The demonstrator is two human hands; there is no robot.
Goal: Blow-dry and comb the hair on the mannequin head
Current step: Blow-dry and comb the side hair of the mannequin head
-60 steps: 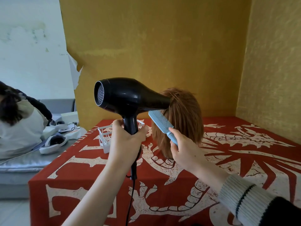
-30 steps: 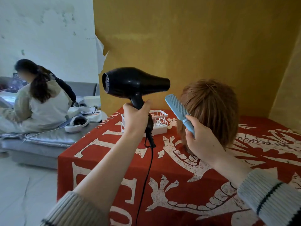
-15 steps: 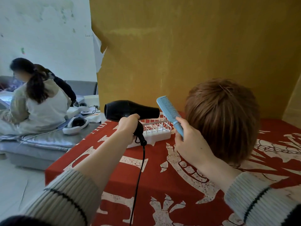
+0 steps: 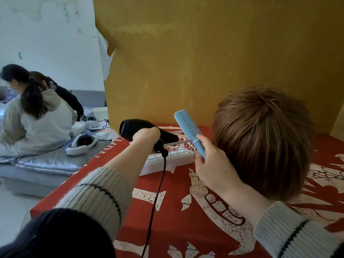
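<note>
A person's left hand (image 4: 147,137) is wrapped tight around the handle of a black hair dryer (image 4: 147,131), fingers curled closed on the grip, with the dryer lying nearly level over a white wire basket (image 4: 173,157) at the far side of the table; whether the nozzle touches the basket rim cannot be told. The dryer's black cord (image 4: 158,192) hangs from below the fist and runs down across the red-and-white patterned tablecloth (image 4: 186,229). The right hand (image 4: 214,168) is clenched on the handle of a light blue comb (image 4: 189,131), thumb side toward the camera, the comb tilted up and to the left with its teeth facing the mannequin head (image 4: 264,142). The head, covered in short reddish-brown hair, stands on the table just right of that hand, its back to the camera, the knuckles close against the hair. Behind stands a mustard-yellow wall (image 4: 214,53). At far left, two seated people (image 4: 37,112) face away on a grey cushion.
</note>
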